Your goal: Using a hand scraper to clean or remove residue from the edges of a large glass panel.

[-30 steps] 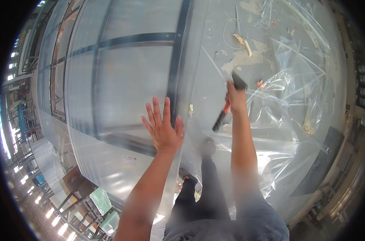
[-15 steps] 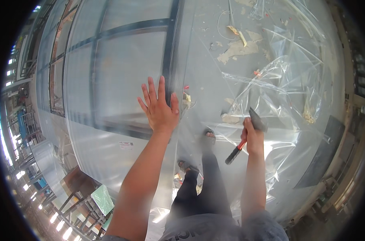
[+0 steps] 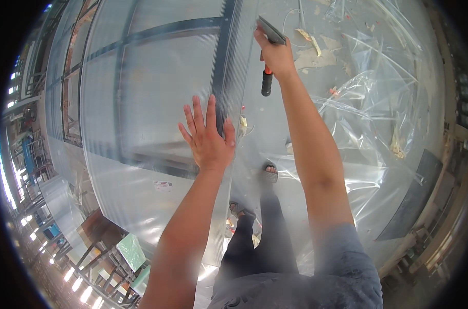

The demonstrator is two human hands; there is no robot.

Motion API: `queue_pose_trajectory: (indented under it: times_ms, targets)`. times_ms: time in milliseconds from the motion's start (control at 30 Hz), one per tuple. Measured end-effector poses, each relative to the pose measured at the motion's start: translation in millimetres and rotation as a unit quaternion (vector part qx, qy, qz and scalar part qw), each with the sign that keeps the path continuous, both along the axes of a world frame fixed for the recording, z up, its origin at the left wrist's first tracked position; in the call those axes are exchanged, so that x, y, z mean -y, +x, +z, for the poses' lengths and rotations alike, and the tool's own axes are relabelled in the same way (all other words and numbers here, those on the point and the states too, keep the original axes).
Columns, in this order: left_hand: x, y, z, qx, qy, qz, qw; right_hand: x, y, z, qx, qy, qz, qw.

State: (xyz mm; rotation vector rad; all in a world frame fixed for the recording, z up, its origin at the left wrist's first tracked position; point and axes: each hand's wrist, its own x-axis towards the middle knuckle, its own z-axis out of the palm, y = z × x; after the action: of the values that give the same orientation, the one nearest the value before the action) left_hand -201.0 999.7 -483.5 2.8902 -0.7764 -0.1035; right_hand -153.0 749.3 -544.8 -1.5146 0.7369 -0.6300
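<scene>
My left hand (image 3: 212,143) lies flat with its fingers spread on a translucent ribbed panel (image 3: 167,72), beside the dark frame bar under its right edge. My right hand (image 3: 278,55) is farther out, close to the panel's right edge, and closed round a hammer-like tool (image 3: 266,82). The tool has a red and black handle and a flat grey head. My fingers wrap it close to the head, with the black grip hanging below; its exact kind is not plain. Whether the head touches the panel I cannot tell.
Crumpled clear plastic film (image 3: 357,103) covers much of the floor at right, with torn yellowish scraps (image 3: 308,41) beyond. A dark flat sheet (image 3: 411,195) lies at far right. Racks and a green film-wrapped block (image 3: 131,252) stand at lower left. My feet are beside the panel.
My right hand has moved far forward and to the left with the tool, from over the film to the panel's right edge. My left hand stays flat in nearly the same place.
</scene>
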Motion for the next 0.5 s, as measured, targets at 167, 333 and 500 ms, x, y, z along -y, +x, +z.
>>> queue_pose_trajectory:
  times_ms: [167,333,500]
  targets:
    - [-0.5,1.4,-0.6,0.001,0.005,0.001,1.0,1.1,-1.7,-0.5,-0.006,0.054,0.0,0.999]
    - [1.1,0.3,-0.8,0.002,0.008,-0.001,1.0,8.4,-1.8,-1.5,-0.005,0.097,0.027,0.995]
    - [1.3,-0.1,-0.9,0.005,0.0,-0.006,1.0,4.8,1.4,-7.3,0.004,0.015,-0.002,1.0]
